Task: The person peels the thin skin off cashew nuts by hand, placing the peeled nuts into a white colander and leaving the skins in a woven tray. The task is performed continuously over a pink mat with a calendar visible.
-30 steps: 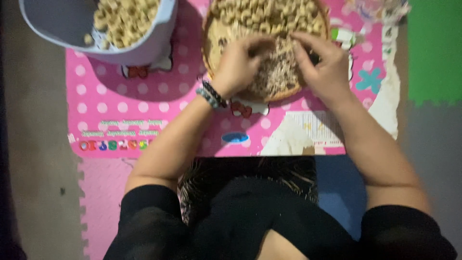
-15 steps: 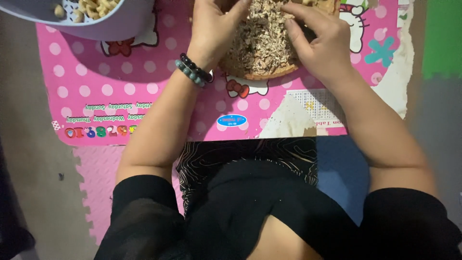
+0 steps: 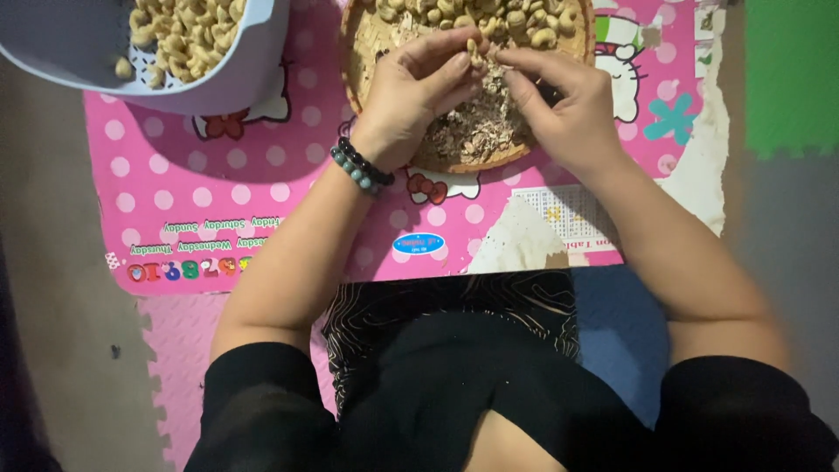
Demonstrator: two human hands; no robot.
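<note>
**Both hands pinched one cashew over the woven tray**

At the far left a grey bowl [image 3: 236, 74], cut off by the top edge, held pale cashews [image 3: 179, 35]. Right of it, the left hand [image 3: 415, 96], a beaded bracelet [image 3: 360, 166] on its wrist, reached up from the lower left with the wrist bent inward. Its fingertips were closed on a small cashew [image 3: 474, 51], which stood roughly upright, long axis running toward the top of the view; its exact tilt was hard to make out between the fingers. The right hand [image 3: 559, 100] came in from the lower right, fingers curled, tips pressed on the same nut. Both hovered above the round woven tray [image 3: 489, 162] on the pink dotted mat [image 3: 262, 192]; the tray's far rim was cropped, its middle covered by brown husk scraps [image 3: 476, 131].
</note>
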